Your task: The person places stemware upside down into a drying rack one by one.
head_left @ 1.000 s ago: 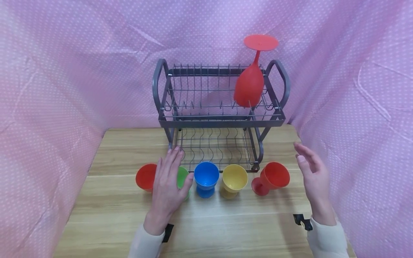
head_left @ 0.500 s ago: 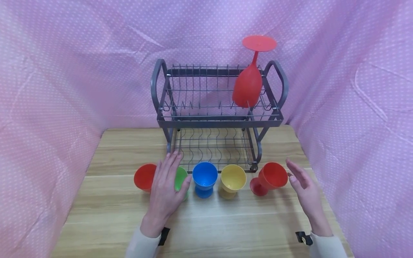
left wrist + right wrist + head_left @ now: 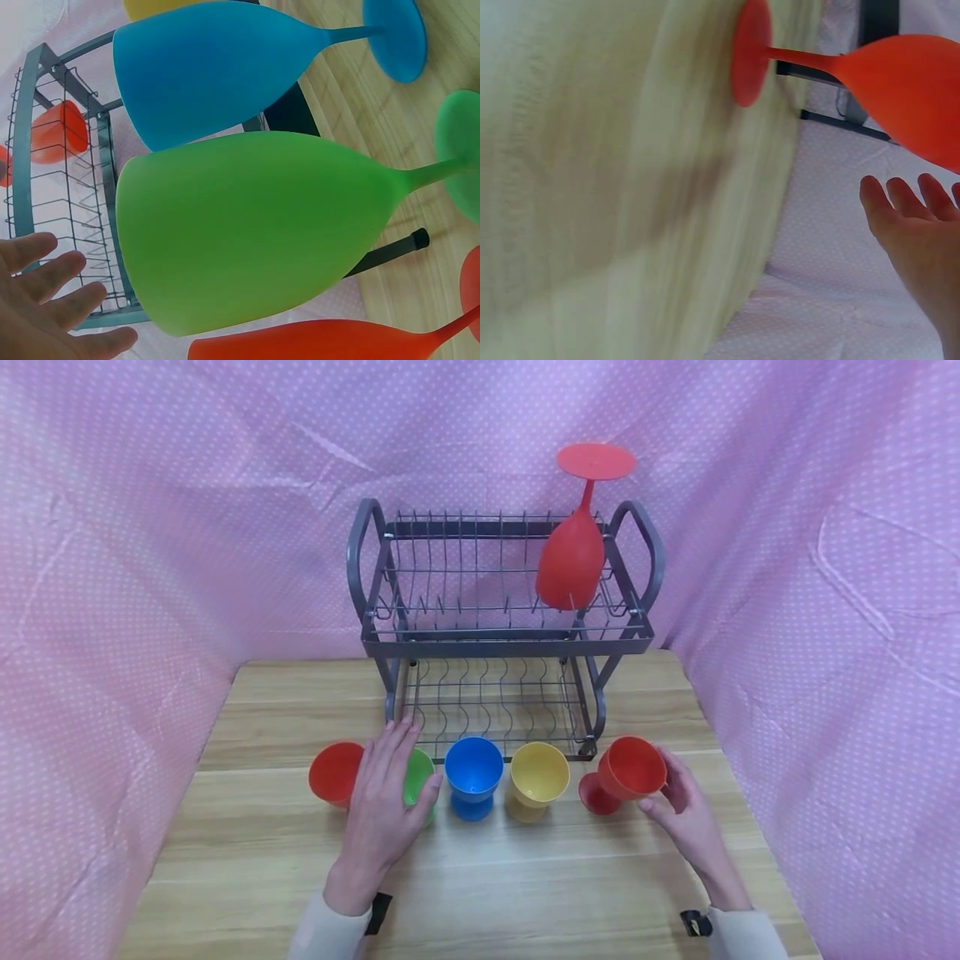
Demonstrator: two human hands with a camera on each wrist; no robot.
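Wood tabletop; rightmost red goblet upright, just left of right grip.

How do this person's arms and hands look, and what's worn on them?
The left grip and right grip are bare hands, no glove visible. The left sleeve and right sleeve are plain off-white. A small black fitting shows beside the left one, another beside the right.

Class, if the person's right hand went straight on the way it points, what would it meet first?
Most likely the red cup at the right end of the row: the right hand reaches towards its bowl. How much gap there is, if any, is unclear.
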